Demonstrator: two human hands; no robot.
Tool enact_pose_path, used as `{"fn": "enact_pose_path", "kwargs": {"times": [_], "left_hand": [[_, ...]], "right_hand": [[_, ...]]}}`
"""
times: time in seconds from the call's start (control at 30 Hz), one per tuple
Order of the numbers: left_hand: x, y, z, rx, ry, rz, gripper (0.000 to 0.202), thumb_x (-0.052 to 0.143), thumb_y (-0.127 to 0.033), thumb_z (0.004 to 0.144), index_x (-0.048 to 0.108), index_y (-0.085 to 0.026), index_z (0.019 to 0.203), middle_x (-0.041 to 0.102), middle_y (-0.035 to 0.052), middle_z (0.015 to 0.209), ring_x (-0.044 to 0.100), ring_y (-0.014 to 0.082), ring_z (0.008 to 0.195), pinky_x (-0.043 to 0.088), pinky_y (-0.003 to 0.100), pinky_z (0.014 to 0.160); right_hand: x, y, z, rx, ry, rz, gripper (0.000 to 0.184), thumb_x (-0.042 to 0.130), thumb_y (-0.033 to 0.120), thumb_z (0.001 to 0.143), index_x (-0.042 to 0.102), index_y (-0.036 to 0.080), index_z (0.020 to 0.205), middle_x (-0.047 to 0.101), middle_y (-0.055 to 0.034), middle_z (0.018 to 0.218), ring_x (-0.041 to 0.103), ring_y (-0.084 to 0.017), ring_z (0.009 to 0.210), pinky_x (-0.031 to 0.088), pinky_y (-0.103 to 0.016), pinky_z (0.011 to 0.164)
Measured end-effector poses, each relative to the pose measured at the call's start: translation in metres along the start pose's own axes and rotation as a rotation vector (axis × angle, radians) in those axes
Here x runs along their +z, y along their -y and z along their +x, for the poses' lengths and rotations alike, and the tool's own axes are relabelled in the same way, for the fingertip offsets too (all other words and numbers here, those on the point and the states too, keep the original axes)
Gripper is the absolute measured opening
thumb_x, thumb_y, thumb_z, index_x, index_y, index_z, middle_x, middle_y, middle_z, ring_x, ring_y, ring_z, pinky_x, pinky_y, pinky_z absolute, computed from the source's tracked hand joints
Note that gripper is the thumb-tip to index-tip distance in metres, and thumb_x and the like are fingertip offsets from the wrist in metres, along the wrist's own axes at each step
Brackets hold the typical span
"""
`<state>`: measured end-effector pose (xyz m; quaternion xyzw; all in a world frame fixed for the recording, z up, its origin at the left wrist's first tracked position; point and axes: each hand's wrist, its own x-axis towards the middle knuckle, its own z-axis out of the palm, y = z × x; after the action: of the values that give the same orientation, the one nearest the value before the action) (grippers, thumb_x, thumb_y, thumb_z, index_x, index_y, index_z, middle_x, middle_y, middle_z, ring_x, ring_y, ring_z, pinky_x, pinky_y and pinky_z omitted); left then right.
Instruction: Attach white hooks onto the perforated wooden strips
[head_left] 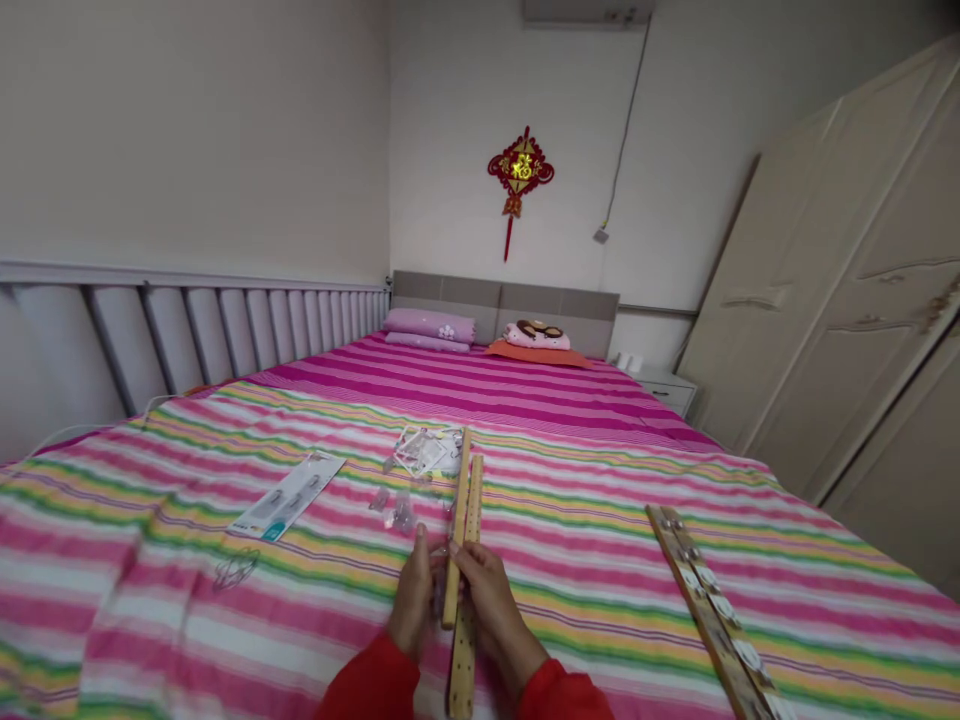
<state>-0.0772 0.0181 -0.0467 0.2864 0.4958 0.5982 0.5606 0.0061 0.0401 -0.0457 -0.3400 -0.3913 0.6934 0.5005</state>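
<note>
My right hand (484,590) is closed on a narrow plain wooden strip (460,500), with its thumb and fingers pinching the strip's side. My left hand (412,595) is curled at the strip's left edge, thumb pointing up. A small clear piece shows faintly by its fingers, but what it grips is hidden. Under and beside the plain strip lies a second wooden strip with rows of holes (463,665). Just beyond my left hand are several small clear plastic pieces (403,512). Farther off sits a heap of clear packaging and cards (427,450).
On the striped bedspread (585,560), a blister card with metal hooks (289,498) lies left, near a tangle of thin wire (236,568). At right is a wooden board with white round pieces (709,600). A metal bed rail (247,285) and a wardrobe (840,250) flank the bed.
</note>
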Motion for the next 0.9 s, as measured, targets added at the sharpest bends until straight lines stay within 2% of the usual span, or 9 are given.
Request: {"fn": "enact_pose_path", "kwargs": {"times": [0.13,0.27,0.43,0.53,0.63,0.73,0.8,0.87,0.9], "left_hand": [[0.006,0.004,0.004,0.144,-0.069,0.023,0.050,0.064,-0.060,0.065,0.062,-0.015,0.086,0.060,-0.0021,0.058,0.057,0.0135,0.054,0.044,0.024,0.050],[0.003,0.010,0.013,0.124,-0.066,-0.053,0.043,0.067,-0.056,0.064,0.061,-0.016,0.077,0.056,-0.0040,0.050,0.053,0.0114,0.046,0.041,0.022,0.044],[-0.004,0.013,0.020,0.104,-0.024,-0.124,0.037,0.069,-0.051,0.066,0.060,-0.015,0.073,0.060,-0.0018,0.053,0.056,0.0115,0.046,0.045,0.022,0.047],[-0.009,0.014,0.026,-0.007,0.013,-0.247,0.035,0.066,-0.049,0.071,0.060,-0.015,0.074,0.059,-0.0020,0.054,0.057,0.0109,0.048,0.046,0.022,0.048],[-0.016,0.011,0.040,-0.118,-0.056,-0.330,0.037,0.060,-0.049,0.077,0.062,-0.013,0.081,0.056,-0.0025,0.055,0.055,0.0094,0.047,0.046,0.022,0.050],[-0.020,0.001,0.053,0.030,-0.151,-0.217,0.044,0.054,-0.054,0.079,0.064,-0.012,0.087,0.060,0.0006,0.063,0.059,0.0115,0.056,0.050,0.025,0.059],[-0.019,-0.007,0.058,0.213,-0.167,-0.046,0.047,0.051,-0.057,0.079,0.065,-0.014,0.093,0.067,0.0067,0.086,0.064,0.0168,0.082,0.050,0.030,0.077],[-0.015,-0.014,0.057,0.348,-0.162,0.136,0.047,0.053,-0.055,0.078,0.064,-0.017,0.102,0.064,0.0093,0.109,0.058,0.0210,0.106,0.045,0.034,0.092],[-0.012,-0.015,0.054,0.372,-0.154,0.210,0.048,0.055,-0.055,0.078,0.061,-0.018,0.108,0.062,0.0096,0.116,0.056,0.0220,0.110,0.044,0.035,0.094]], "right_hand": [[0.003,-0.001,0.009,-0.031,-0.064,-0.030,0.034,0.076,0.043,0.060,0.054,0.017,0.058,0.044,0.0082,0.042,0.038,-0.006,0.037,0.028,-0.018,0.036],[0.002,-0.003,0.015,-0.026,-0.063,-0.037,0.035,0.076,0.045,0.059,0.056,0.016,0.060,0.041,0.0095,0.041,0.034,-0.005,0.035,0.026,-0.017,0.034],[-0.003,-0.002,0.016,-0.006,-0.031,0.031,0.034,0.076,0.044,0.060,0.056,0.016,0.060,0.045,0.0079,0.042,0.036,-0.005,0.036,0.028,-0.017,0.037],[-0.004,-0.001,0.017,-0.013,-0.030,0.052,0.032,0.074,0.043,0.061,0.058,0.015,0.063,0.050,0.0060,0.046,0.040,-0.006,0.038,0.032,-0.018,0.039],[-0.002,-0.001,0.019,-0.012,-0.059,0.033,0.033,0.074,0.044,0.061,0.055,0.016,0.061,0.048,0.0071,0.045,0.040,-0.006,0.038,0.032,-0.018,0.040],[-0.002,-0.001,0.018,-0.017,-0.084,0.005,0.036,0.074,0.046,0.060,0.051,0.018,0.058,0.041,0.0098,0.042,0.035,-0.005,0.036,0.029,-0.018,0.037],[-0.003,0.000,0.015,-0.012,-0.076,-0.003,0.038,0.074,0.047,0.060,0.049,0.019,0.057,0.038,0.0106,0.041,0.032,-0.005,0.035,0.027,-0.018,0.036],[-0.005,0.000,0.011,-0.008,-0.057,-0.010,0.038,0.074,0.047,0.060,0.048,0.019,0.057,0.037,0.0107,0.040,0.031,-0.005,0.034,0.026,-0.018,0.035],[-0.006,0.000,0.008,-0.008,-0.050,-0.011,0.038,0.074,0.047,0.060,0.048,0.019,0.057,0.037,0.0106,0.040,0.031,-0.005,0.035,0.026,-0.018,0.036]]}}
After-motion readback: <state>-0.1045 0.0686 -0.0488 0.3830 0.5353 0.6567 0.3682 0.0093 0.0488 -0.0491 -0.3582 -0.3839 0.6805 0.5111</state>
